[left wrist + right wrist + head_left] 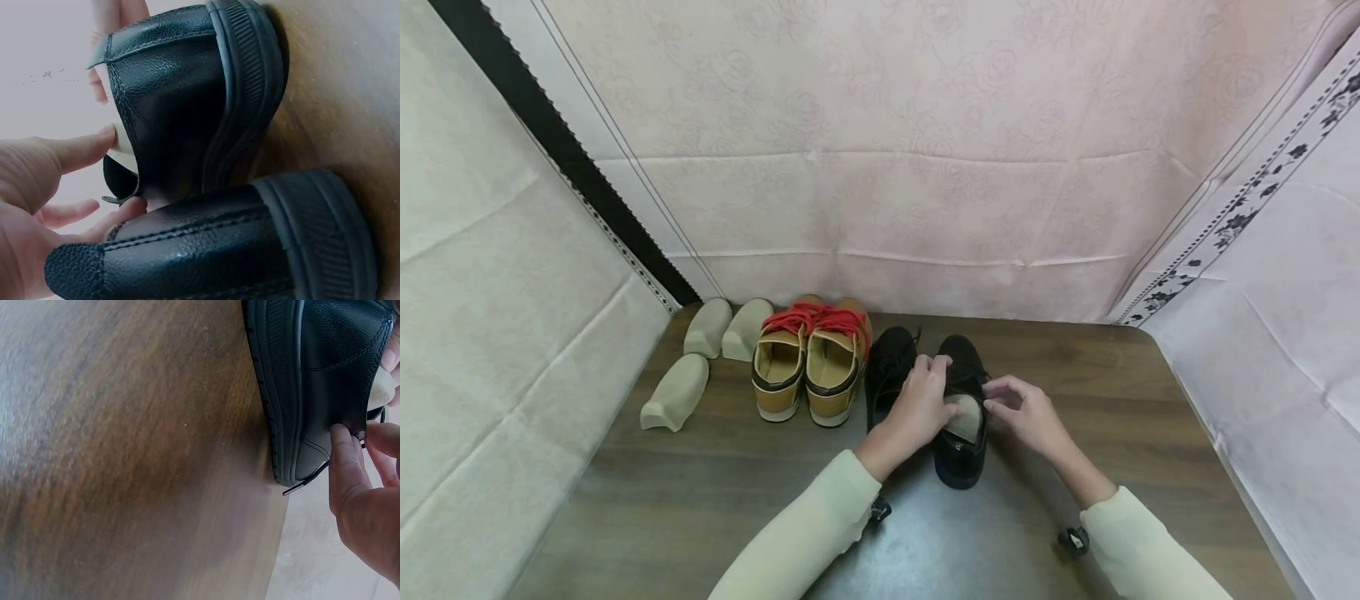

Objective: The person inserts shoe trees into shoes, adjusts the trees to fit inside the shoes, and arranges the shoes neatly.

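In the head view, the right-hand black lace-up shoe (958, 468) stands on the wooden table with its toe toward the back wall. A cream shoe tree (966, 419) sits inside its opening. My left hand (917, 404) holds the shoe's left side and lacing; its thumb touches the shoe tree, as the left wrist view also shows. On the other side, my right hand (1026, 414) pinches the collar edge (369, 419) between thumb and finger. The other black shoe (889, 358) stands just left, partly hidden behind my left hand.
Tan shoes (831, 408) with red laces stand left of the black pair. Farther left lie three loose cream shoe trees (677, 392). Cloth-covered walls (925, 217) enclose the wooden table (1112, 392) at the back and sides.
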### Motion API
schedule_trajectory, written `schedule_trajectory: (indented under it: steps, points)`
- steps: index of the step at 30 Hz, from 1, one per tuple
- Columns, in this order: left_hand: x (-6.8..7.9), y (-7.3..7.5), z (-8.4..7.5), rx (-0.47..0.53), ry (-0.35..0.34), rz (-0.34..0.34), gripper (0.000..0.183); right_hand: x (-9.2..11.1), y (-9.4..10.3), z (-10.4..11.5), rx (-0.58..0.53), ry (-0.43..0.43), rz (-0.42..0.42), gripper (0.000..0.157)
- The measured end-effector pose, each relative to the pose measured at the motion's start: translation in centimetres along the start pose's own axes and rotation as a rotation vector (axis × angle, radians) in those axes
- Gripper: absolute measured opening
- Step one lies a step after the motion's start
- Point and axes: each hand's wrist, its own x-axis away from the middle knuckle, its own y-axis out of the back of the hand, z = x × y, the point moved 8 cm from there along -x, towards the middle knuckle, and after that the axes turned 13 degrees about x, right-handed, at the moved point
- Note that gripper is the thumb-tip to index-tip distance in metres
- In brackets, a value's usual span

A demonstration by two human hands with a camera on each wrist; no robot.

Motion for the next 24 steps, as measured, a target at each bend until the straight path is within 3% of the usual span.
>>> schedule_trajectory:
  steps: [7,19,24]
  points:
    - [-0.4,-0.2,0.3,0.035,0.022,0.029,0.068,0.14,-0.01,0.15,-0.01,0.004,-0.001,0.021]
    - [-0.46,-0.2,0.08,-0.002,-0.031,-0.001,0.059,0.09,0.22,0.21,-0.012,0.004,-0.013,0.021]
    - [-0.19,0.19,-0.07,-0.026,-0.104,-0.049,0.048,0.07,0.13,0.37,-0.013,0.004,-0.018,0.019]
